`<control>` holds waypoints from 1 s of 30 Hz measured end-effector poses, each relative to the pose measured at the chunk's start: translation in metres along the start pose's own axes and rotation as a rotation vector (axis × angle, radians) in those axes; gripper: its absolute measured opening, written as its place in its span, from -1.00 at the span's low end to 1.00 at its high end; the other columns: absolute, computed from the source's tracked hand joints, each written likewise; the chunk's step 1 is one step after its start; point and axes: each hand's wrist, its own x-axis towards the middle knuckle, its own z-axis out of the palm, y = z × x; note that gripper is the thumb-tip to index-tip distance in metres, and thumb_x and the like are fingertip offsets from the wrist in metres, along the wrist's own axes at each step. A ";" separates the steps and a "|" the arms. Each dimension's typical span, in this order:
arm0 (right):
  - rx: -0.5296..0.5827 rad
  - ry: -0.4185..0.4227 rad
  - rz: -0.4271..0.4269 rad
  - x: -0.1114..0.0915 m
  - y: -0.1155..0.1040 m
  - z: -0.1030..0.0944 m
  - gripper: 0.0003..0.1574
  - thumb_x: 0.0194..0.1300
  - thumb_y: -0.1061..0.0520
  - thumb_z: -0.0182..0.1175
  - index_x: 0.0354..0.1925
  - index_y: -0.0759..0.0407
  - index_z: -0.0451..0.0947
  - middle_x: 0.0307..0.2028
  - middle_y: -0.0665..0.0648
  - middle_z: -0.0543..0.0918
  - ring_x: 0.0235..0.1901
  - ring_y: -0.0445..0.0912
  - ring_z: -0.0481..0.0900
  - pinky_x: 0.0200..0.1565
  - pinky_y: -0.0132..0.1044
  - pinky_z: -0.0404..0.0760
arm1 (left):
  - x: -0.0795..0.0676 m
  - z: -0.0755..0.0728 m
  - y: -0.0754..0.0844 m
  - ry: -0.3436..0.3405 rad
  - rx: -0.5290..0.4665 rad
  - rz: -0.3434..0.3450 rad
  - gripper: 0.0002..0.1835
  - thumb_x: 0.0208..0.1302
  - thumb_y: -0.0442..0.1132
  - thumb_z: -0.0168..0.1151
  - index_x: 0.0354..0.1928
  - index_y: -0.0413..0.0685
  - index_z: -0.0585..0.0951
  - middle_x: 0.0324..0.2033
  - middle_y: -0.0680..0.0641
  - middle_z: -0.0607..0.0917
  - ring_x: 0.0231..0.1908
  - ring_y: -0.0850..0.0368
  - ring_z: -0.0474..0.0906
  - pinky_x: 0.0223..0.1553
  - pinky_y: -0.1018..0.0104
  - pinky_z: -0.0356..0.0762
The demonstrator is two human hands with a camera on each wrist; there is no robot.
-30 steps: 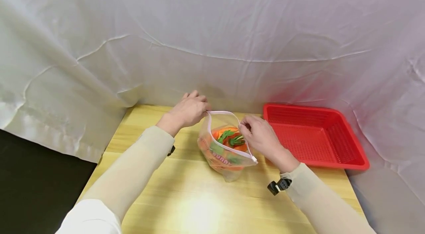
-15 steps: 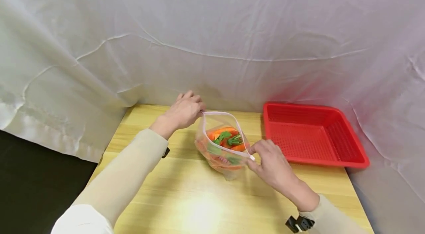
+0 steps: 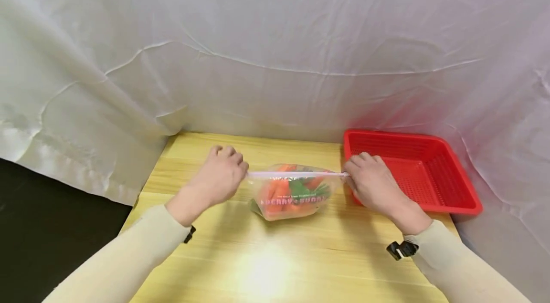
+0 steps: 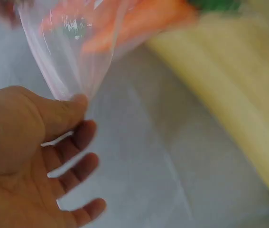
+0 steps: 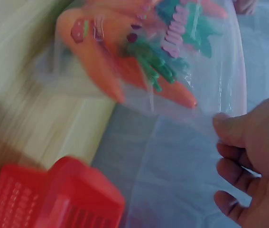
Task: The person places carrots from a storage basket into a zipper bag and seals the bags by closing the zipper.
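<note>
A clear zip bag with a pale pink zip strip and pink lettering hangs between my hands. Through its plastic show orange carrots with green tops. My left hand pinches the left top corner between thumb and forefinger; in the left wrist view its other fingers are loosely bent. At the opposite corner, my right hand pinches the end of the strip. The strip is stretched straight between both hands. Whether the bag's base touches the table cannot be told.
A red perforated plastic basket stands at the right of the wooden table, just behind my right hand. Grey-white cloth hangs along the back and sides. A dark area lies beyond the table's left edge.
The gaping bag mouth has been drawn into a straight line. My left hand moved left and nearer; my right hand slid down to the slider corner, then moved right and up with it.
</note>
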 end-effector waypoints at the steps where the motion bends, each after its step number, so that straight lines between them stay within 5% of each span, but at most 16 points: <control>1: -0.021 -0.021 -0.015 0.000 0.001 0.004 -0.85 0.20 0.25 0.41 -0.28 0.12 0.62 -0.27 0.08 0.68 -0.20 0.09 0.54 -0.21 -0.02 0.46 | -0.002 0.004 0.005 -0.031 0.001 -0.001 -0.89 0.44 -0.23 0.29 -0.15 -0.08 0.74 -0.21 -0.09 0.72 -0.01 -0.16 0.59 0.19 -0.30 0.51; 5: 0.013 -0.104 0.009 0.001 0.001 0.018 -0.91 0.26 0.24 0.36 -0.26 0.15 0.61 -0.24 0.11 0.66 -0.15 0.12 0.53 -0.13 0.04 0.55 | -0.004 0.013 0.015 -0.166 -0.040 -0.073 -0.90 0.44 -0.24 0.28 -0.21 -0.08 0.72 -0.25 -0.10 0.69 -0.08 -0.18 0.56 0.16 -0.34 0.50; 8: 0.140 -0.094 0.108 0.000 -0.002 0.021 -0.90 0.31 0.23 0.38 -0.25 0.15 0.62 -0.20 0.13 0.67 -0.11 0.13 0.55 -0.02 0.09 0.57 | -0.005 0.017 0.012 -0.184 -0.173 -0.174 -0.88 0.46 -0.18 0.30 -0.18 -0.05 0.73 -0.23 -0.06 0.68 -0.06 -0.14 0.55 0.15 -0.31 0.49; 13: 0.327 -0.012 0.254 -0.005 -0.007 0.021 -0.86 0.30 0.25 0.42 -0.21 0.11 0.64 -0.17 0.11 0.69 -0.08 0.07 0.59 -0.01 0.08 0.59 | -0.013 0.033 0.003 -0.018 -0.607 -0.313 -0.92 0.47 -0.16 0.32 -0.15 0.01 0.69 -0.19 0.03 0.70 -0.11 0.00 0.54 -0.01 -0.03 0.49; 17: 0.377 0.053 0.271 -0.007 -0.008 0.027 -0.83 0.28 0.27 0.43 -0.21 0.10 0.63 -0.22 0.10 0.68 -0.18 0.01 0.58 -0.11 0.02 0.57 | -0.018 0.050 0.008 0.109 -0.986 -0.407 -0.92 0.50 -0.12 0.28 -0.11 0.06 0.65 -0.06 0.00 0.69 0.01 -0.02 0.52 0.06 0.00 0.46; 20: 0.398 0.078 0.271 -0.006 -0.007 0.029 -0.84 0.30 0.28 0.41 -0.21 0.10 0.62 -0.22 0.10 0.67 -0.22 -0.02 0.54 -0.15 -0.02 0.54 | -0.020 0.055 0.013 0.175 -1.126 -0.474 -0.88 0.53 -0.06 0.25 -0.08 0.10 0.65 -0.01 -0.03 0.66 0.09 -0.05 0.51 0.09 -0.04 0.46; 25: 0.386 0.115 0.260 -0.002 0.003 0.025 -0.81 0.32 0.36 0.35 -0.22 0.10 0.59 -0.24 0.10 0.64 -0.26 -0.06 0.50 -0.20 -0.05 0.53 | -0.022 0.054 0.012 0.293 -1.020 -0.484 -0.88 0.54 -0.10 0.24 -0.10 0.05 0.65 -0.12 -0.03 0.69 -0.09 0.03 0.55 -0.08 0.10 0.47; 30: 0.345 0.167 0.194 0.001 0.011 0.021 -0.70 0.24 0.47 0.33 -0.22 0.12 0.59 -0.25 0.11 0.64 -0.26 -0.08 0.49 -0.24 -0.06 0.56 | -0.022 0.050 0.006 0.369 -0.724 -0.302 -0.94 0.48 -0.22 0.30 -0.18 -0.03 0.67 -0.22 -0.02 0.75 -0.15 0.05 0.59 -0.16 0.12 0.61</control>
